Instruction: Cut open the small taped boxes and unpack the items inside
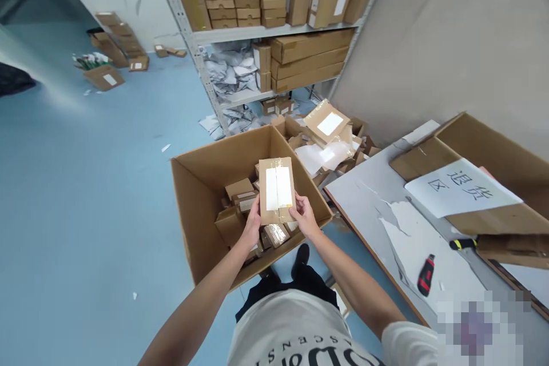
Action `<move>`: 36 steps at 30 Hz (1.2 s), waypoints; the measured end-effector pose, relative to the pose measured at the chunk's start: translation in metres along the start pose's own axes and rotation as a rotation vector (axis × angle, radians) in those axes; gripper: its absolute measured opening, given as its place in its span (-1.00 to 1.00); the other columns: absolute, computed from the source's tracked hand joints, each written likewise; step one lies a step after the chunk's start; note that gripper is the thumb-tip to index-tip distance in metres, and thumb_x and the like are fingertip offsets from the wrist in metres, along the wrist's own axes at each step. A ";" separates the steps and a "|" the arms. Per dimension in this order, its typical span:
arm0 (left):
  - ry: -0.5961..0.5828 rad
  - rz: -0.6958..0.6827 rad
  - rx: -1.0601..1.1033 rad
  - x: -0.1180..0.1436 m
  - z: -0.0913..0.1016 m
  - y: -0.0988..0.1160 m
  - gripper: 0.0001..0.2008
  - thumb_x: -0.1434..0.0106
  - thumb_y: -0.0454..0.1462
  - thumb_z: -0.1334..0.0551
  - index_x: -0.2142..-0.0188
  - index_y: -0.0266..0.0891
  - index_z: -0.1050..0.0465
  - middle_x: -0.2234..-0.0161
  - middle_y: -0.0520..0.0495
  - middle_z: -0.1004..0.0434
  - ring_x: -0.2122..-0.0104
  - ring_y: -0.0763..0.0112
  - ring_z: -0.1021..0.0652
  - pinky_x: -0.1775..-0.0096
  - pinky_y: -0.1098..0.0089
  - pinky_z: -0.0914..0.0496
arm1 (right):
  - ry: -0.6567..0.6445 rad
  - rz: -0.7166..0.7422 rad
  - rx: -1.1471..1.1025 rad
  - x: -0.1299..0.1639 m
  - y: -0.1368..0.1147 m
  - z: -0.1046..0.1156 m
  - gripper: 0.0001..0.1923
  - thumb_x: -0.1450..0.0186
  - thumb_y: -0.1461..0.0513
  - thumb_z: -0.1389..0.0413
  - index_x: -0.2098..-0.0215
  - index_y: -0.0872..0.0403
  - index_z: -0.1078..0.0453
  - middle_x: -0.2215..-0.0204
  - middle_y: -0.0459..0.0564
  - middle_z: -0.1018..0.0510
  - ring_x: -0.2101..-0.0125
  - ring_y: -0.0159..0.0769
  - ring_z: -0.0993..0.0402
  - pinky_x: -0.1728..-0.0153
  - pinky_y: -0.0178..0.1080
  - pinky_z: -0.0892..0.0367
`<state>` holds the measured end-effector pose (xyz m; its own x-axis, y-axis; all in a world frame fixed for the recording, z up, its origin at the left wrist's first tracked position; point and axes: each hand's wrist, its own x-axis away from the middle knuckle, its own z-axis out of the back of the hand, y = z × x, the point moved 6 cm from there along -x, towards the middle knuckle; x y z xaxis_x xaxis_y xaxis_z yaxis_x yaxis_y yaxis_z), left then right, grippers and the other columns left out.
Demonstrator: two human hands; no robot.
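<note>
Between my two hands is a small brown cardboard box with a white label and clear tape across its top. My left hand grips its left edge, fingers partly hidden beneath. On the right edge, my right hand presses with the thumb on top near the lower corner. Below the held box stands a large open carton, with several smaller cardboard boxes lying jumbled inside. The held box hides part of that pile.
A work table to the right bears a red-black box cutter, a yellow-black tool and an open carton with a handwritten sheet. Ahead rise metal shelves of boxes. Loose parcels heap beside the large carton.
</note>
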<state>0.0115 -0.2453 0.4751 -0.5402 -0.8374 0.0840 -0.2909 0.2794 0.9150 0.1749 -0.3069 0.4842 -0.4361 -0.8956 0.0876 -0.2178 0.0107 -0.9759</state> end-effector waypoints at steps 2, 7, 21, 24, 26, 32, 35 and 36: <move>-0.069 -0.055 -0.018 -0.001 -0.022 0.001 -0.11 -0.10 0.25 -0.10 -0.30 -0.12 -0.01 -0.31 -0.15 -0.04 -0.27 0.07 -0.13 -0.22 0.13 -0.11 | 0.031 0.029 -0.008 0.008 -0.009 0.020 -0.54 -0.05 0.02 -0.29 0.16 -0.05 -0.27 -0.19 0.03 -0.31 -0.19 -0.14 -0.22 -0.21 0.02 -0.10; -0.191 -0.037 -0.071 -0.009 -0.083 -0.016 -0.14 -0.11 0.23 -0.12 -0.28 -0.13 -0.03 -0.28 -0.20 -0.11 -0.24 0.07 -0.19 -0.21 0.12 -0.12 | 0.129 0.056 -0.042 0.027 -0.022 0.088 -0.52 -0.02 0.02 -0.30 0.17 -0.05 -0.27 -0.19 0.04 -0.31 -0.20 -0.14 -0.21 -0.20 -0.01 -0.12; -0.525 0.194 -0.127 -0.036 -0.292 -0.133 -0.19 -0.12 0.23 -0.12 -0.21 -0.19 -0.10 -0.25 -0.26 -0.15 -0.23 0.08 -0.22 -0.18 0.10 -0.16 | 0.504 0.108 -0.149 0.111 -0.031 0.307 -0.52 -0.03 0.04 -0.30 0.17 -0.05 -0.25 -0.22 0.06 -0.25 -0.21 -0.12 -0.19 -0.18 0.02 -0.16; -0.600 0.236 -0.159 -0.042 -0.330 -0.161 -0.20 -0.12 0.22 -0.12 -0.19 -0.21 -0.13 -0.24 -0.27 -0.17 -0.22 0.07 -0.22 -0.18 0.09 -0.15 | 0.598 0.119 -0.163 0.130 -0.029 0.343 -0.54 -0.04 0.06 -0.30 0.18 -0.04 -0.25 -0.26 0.06 -0.17 -0.23 -0.09 -0.15 -0.16 0.03 -0.18; -0.648 0.267 -0.184 -0.045 -0.354 -0.177 -0.20 -0.11 0.22 -0.13 -0.18 -0.21 -0.15 -0.23 -0.27 -0.19 -0.22 0.07 -0.23 -0.19 0.09 -0.14 | 0.667 0.113 -0.166 0.142 -0.028 0.363 -0.55 -0.03 0.06 -0.30 0.20 -0.04 -0.25 -0.26 0.06 -0.17 -0.22 -0.08 -0.17 -0.13 0.03 -0.22; -0.811 0.349 -0.245 -0.053 -0.406 -0.212 -0.29 -0.17 0.19 -0.10 -0.16 -0.18 -0.18 -0.22 -0.23 -0.21 -0.22 0.10 -0.24 -0.21 0.09 -0.10 | 0.856 0.078 -0.173 0.166 -0.022 0.402 -0.50 0.02 0.05 -0.33 0.21 -0.02 -0.24 -0.24 0.13 -0.19 -0.20 -0.07 -0.20 -0.11 0.02 -0.23; -0.879 0.411 -0.267 -0.060 -0.423 -0.228 -0.30 -0.19 0.18 -0.08 -0.17 -0.18 -0.15 -0.23 -0.23 -0.19 -0.22 0.11 -0.23 -0.21 0.08 -0.09 | 0.927 0.080 -0.196 0.169 -0.019 0.414 -0.52 0.01 0.05 -0.32 0.24 0.00 -0.24 -0.26 0.15 -0.15 -0.18 -0.09 -0.24 -0.12 0.01 -0.22; -0.904 0.430 -0.264 -0.062 -0.428 -0.233 -0.29 -0.19 0.18 -0.08 -0.18 -0.18 -0.15 -0.23 -0.24 -0.18 -0.22 0.11 -0.23 -0.21 0.08 -0.09 | 0.947 0.079 -0.201 0.169 -0.019 0.418 -0.52 0.02 0.05 -0.32 0.24 0.00 -0.23 -0.27 0.14 -0.14 -0.17 -0.10 -0.25 -0.13 0.01 -0.21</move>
<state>0.4509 -0.4596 0.4255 -0.9805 0.0041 0.1963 0.1903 0.2679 0.9445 0.4703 -0.6443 0.4341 -0.9590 -0.1606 0.2336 -0.2644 0.2096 -0.9413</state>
